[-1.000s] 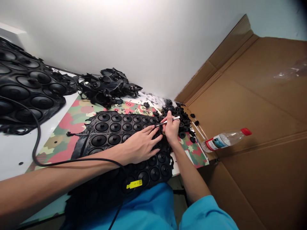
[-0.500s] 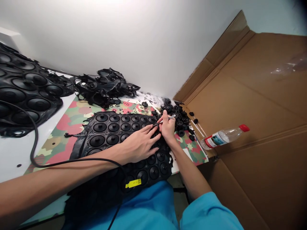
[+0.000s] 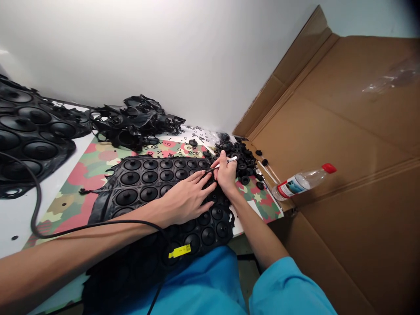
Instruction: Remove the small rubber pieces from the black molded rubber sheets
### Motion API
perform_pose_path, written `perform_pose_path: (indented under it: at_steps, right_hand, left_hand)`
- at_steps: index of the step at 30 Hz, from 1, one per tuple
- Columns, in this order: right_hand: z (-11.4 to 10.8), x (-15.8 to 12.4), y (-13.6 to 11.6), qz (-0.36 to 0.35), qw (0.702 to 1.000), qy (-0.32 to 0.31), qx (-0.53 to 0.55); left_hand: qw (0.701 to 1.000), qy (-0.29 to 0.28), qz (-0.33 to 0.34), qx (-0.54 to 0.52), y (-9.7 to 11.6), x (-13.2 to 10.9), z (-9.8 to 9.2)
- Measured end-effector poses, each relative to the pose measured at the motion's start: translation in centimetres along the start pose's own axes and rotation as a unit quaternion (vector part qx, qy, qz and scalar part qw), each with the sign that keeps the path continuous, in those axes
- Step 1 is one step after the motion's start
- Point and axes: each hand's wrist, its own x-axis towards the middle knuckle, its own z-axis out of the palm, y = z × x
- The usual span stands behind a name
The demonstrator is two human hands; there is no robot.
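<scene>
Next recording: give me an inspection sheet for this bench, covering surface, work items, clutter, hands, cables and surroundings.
Surface: white table with a camouflage-print mat on it.
Work items: black moulded rubber sheet of round domed parts lies on the mat; thin white-handled tool.
Clutter: pile of loose black parts beside the sheet; torn black scrap at the back; a second moulded sheet far left; plastic bottle lying on its side; small rings scattered near the wall.
Hands: left hand pressed flat on the sheet; right hand grips the tool, tip at the sheet.
Cables: black cable loops over the left forearm, with a yellow tag.
Surroundings: white wall; cardboard panels on the right.
</scene>
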Motion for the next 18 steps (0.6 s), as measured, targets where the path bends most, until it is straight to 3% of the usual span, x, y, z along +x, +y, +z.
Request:
perform_pose_path:
  at_steps: [7, 18]
  right_hand:
    - [-0.04, 0.22, 0.77, 0.058, 0.988, -0.043, 0.136]
    - [-0.34, 0.19, 0.39, 0.096, 0.963, -0.111, 0.227]
  left_hand:
    - [0.998, -0.023, 0.012, 0.056, 0.20, 0.11, -0.30]
    - [0.999, -0.045, 0.002, 0.014, 0.18, 0.14, -0.44]
